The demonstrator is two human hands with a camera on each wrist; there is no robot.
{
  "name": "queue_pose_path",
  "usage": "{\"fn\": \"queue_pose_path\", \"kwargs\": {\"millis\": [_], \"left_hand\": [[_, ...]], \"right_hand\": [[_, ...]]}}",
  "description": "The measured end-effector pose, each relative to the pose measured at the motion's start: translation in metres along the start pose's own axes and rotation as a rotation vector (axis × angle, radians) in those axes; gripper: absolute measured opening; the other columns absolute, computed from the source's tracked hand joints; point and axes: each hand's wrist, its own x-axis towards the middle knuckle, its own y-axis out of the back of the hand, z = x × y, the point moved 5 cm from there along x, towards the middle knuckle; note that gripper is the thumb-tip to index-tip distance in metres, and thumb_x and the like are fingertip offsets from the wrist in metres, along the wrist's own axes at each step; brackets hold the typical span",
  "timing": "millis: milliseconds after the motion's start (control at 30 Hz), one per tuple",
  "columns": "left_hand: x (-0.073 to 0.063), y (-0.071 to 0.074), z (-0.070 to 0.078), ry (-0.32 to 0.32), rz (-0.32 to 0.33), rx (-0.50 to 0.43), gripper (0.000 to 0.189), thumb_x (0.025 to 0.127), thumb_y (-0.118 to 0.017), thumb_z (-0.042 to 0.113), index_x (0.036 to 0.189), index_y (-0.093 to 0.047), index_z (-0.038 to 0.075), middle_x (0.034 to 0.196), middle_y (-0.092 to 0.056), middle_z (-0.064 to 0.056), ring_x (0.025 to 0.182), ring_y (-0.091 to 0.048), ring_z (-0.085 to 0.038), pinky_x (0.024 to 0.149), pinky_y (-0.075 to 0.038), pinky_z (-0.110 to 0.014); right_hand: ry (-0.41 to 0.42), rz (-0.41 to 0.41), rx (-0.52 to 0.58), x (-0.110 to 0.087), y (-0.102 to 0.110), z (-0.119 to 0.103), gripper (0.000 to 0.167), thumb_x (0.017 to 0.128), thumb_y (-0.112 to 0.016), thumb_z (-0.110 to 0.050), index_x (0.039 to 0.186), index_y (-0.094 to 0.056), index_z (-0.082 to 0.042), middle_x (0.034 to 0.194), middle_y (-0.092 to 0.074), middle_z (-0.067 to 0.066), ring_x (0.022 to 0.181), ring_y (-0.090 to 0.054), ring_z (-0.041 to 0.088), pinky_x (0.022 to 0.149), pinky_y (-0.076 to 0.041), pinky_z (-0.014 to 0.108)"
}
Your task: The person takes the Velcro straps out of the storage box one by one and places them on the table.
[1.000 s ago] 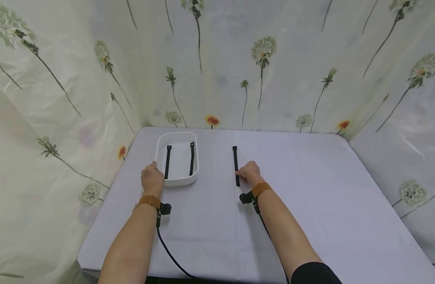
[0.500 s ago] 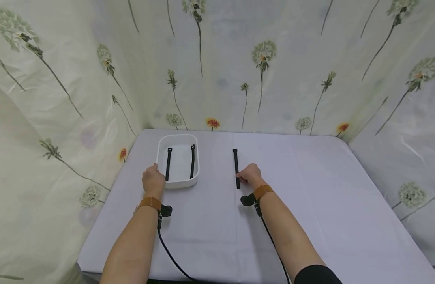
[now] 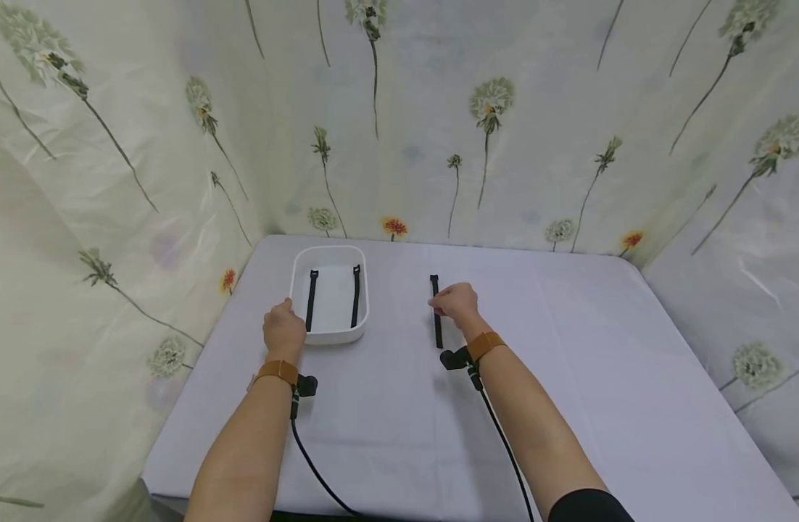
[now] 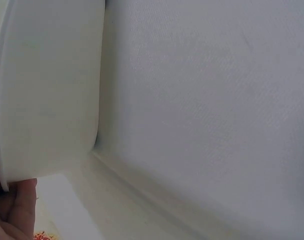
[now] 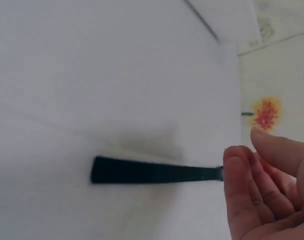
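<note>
My left hand (image 3: 284, 333) grips the left rim of a white plastic tray (image 3: 337, 338), thumb and fingers on either side of the rim in the left wrist view. Two black cable straps, one at the left (image 3: 312, 301) and one at the right (image 3: 356, 297), lie lengthwise inside. A third black cable strap (image 3: 438, 332) lies on the table right of the tray, slotted end away from me. Over its far half hovers my right hand (image 3: 457, 302); in the right wrist view thumb and fingers are apart, hiding the far end of this strap (image 5: 147, 171).
A white cloth covers the table (image 3: 569, 362). Flower-printed curtain (image 3: 425, 130) hangs behind and along both sides. Black cables (image 3: 317, 475) run from the wrist cameras back toward me.
My right hand has moved from the near part of the table strap forward to its far half. The strap stays where it lay. My left hand keeps its grip on the tray.
</note>
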Motion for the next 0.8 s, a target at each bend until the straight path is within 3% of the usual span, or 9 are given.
{"fn": "queue_pose_path", "kwargs": {"millis": [167, 367, 567, 800], "left_hand": [[0.0, -0.001, -0.003, 0.022, -0.006, -0.025, 0.039, 0.101, -0.045, 0.0, 0.139, -0.053, -0.006, 0.135, -0.059, -0.029, 0.116, -0.065, -0.043, 0.092, -0.058, -0.049], [0.003, 0.0, -0.006, 0.044, 0.028, -0.099, 0.037, 0.102, -0.048, 0.001, 0.138, -0.055, -0.005, 0.136, -0.06, -0.026, 0.122, -0.06, -0.043, 0.1, -0.054, -0.048], [0.004, 0.001, -0.01, 0.075, 0.061, -0.181, 0.035, 0.102, -0.05, 0.003, 0.135, -0.058, -0.005, 0.136, -0.061, -0.025, 0.125, -0.059, -0.041, 0.103, -0.053, -0.047], [0.003, -0.002, -0.013, 0.063, 0.069, -0.181, 0.033, 0.102, -0.05, 0.003, 0.133, -0.059, -0.006, 0.134, -0.062, -0.025, 0.124, -0.06, -0.041, 0.102, -0.053, -0.047]], "right_hand": [[0.082, -0.03, 0.087, -0.004, -0.015, -0.022, 0.023, 0.091, -0.074, -0.014, 0.109, -0.072, 0.0, 0.111, -0.073, 0.017, 0.088, -0.073, 0.021, 0.091, -0.06, 0.036], [0.194, -0.049, 0.151, -0.013, -0.037, -0.055, 0.024, 0.092, -0.072, -0.016, 0.111, -0.072, -0.001, 0.113, -0.073, 0.017, 0.098, -0.073, 0.026, 0.095, -0.059, 0.039], [0.22, -0.069, 0.172, -0.021, -0.068, -0.082, 0.02, 0.092, -0.073, -0.017, 0.108, -0.073, -0.003, 0.109, -0.073, 0.014, 0.096, -0.073, 0.025, 0.094, -0.059, 0.039], [0.249, -0.114, 0.167, -0.03, -0.107, -0.106, 0.018, 0.091, -0.074, -0.015, 0.104, -0.074, -0.004, 0.105, -0.075, 0.013, 0.091, -0.074, 0.023, 0.09, -0.06, 0.036]]}}
